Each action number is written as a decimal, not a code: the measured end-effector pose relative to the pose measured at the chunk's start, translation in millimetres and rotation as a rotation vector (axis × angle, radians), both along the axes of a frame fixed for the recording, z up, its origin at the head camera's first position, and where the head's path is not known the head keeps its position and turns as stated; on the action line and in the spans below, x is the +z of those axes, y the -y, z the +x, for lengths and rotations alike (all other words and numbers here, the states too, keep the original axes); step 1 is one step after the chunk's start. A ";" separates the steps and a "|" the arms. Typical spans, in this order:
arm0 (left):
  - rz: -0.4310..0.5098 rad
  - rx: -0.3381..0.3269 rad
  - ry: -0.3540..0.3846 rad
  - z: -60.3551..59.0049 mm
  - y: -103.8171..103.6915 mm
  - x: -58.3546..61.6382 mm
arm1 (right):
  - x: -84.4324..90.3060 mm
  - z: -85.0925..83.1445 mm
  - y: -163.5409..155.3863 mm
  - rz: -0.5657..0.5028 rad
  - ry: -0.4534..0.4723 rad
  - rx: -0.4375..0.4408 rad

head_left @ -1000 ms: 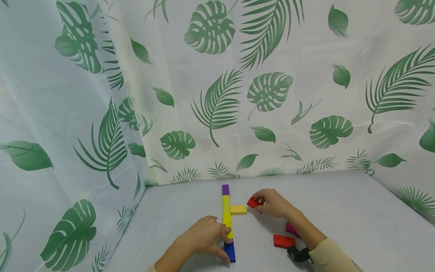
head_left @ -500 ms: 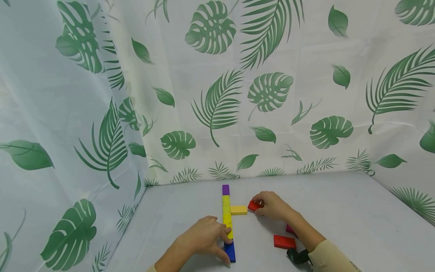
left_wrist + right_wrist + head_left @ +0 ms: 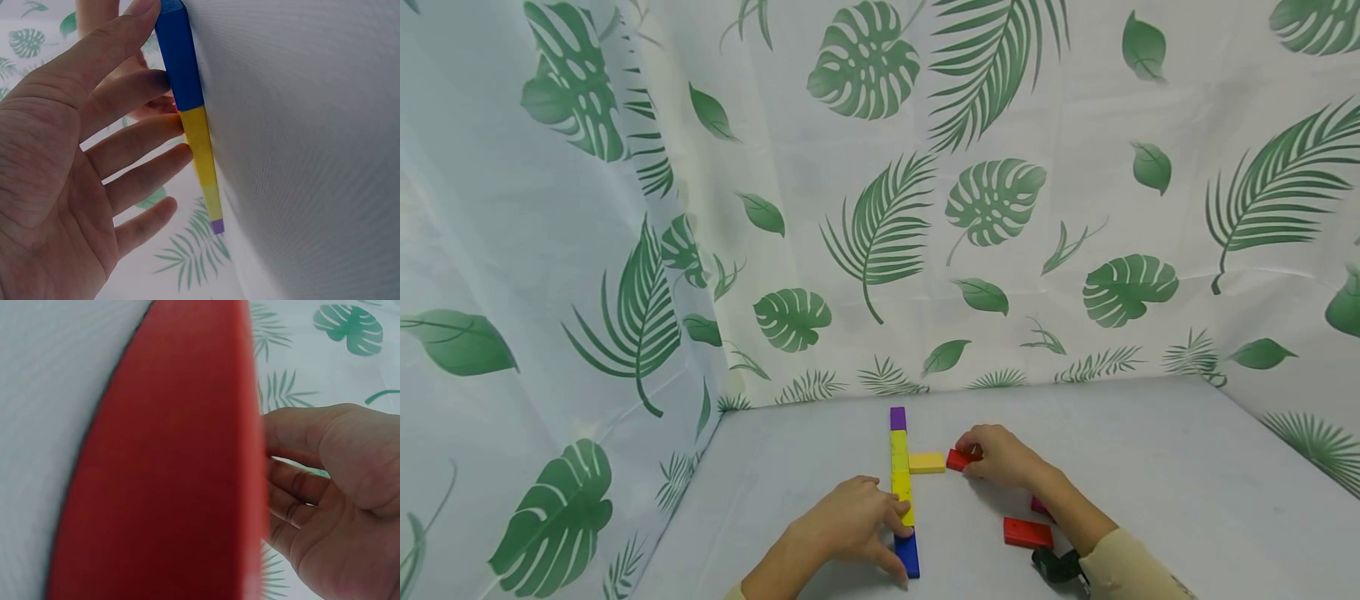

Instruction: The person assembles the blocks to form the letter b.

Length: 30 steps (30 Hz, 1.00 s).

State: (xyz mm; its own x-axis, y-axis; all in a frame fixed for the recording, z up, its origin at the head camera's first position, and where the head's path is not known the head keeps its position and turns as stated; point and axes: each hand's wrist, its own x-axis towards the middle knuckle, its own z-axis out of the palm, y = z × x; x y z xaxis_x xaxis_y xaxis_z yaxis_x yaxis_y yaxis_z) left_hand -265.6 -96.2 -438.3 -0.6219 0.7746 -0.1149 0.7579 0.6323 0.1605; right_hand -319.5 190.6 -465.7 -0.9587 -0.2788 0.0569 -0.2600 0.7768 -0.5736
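the red block (image 3: 958, 459) sits just beside the outer end of the orange block (image 3: 927, 463), low over the table (image 3: 775, 450); whether the 2 touch, i cannot tell. the right hand (image 3: 1003, 457) pinches it between thumb and fingertips, so a push too far would likely shove the orange block along, and a twist on release could leave it crooked.

the orange block juts from a row of 4: purple block (image 3: 898, 418), lime block (image 3: 899, 450), yellow block (image 3: 901, 485) and blue block (image 3: 908, 557). a hard push could pass through it and bend that row. the left hand (image 3: 856, 521) has its fingers spread, touching only the blue and yellow blocks; the far 2 look unsteadied, and a slip of the thumb could skew the near end.

nearer the person, the 2nd red block (image 3: 1027, 532) and the pink block (image 3: 1039, 506) lie by the right forearm; the black device (image 3: 1056, 564) at that wrist might knock them if the arm swings back low.
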 end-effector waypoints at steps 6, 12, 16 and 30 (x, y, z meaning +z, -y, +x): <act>0.001 -0.007 -0.004 -0.7 0.0 -2.1 | 1.3 1.2 -0.2 0.001 -0.002 0.017; 0.008 -0.031 -0.026 -2.5 1.5 -5.7 | -1.5 0.2 -0.9 -0.005 0.008 0.007; 0.014 -0.053 -0.026 -6.3 3.5 -9.8 | -2.4 0.1 -0.6 -0.012 0.015 0.003; 0.007 -0.019 -0.011 -1.5 1.1 -3.4 | -1.4 -1.3 0.3 -0.002 0.022 0.031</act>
State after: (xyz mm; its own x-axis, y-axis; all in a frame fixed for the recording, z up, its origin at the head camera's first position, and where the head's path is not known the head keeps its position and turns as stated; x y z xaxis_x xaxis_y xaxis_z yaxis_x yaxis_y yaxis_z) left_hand -267.1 -97.3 -441.8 -0.6080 0.7872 -0.1028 0.7717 0.6164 0.1562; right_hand -320.8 190.3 -467.1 -0.9506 -0.3082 0.0368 -0.2713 0.7673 -0.5811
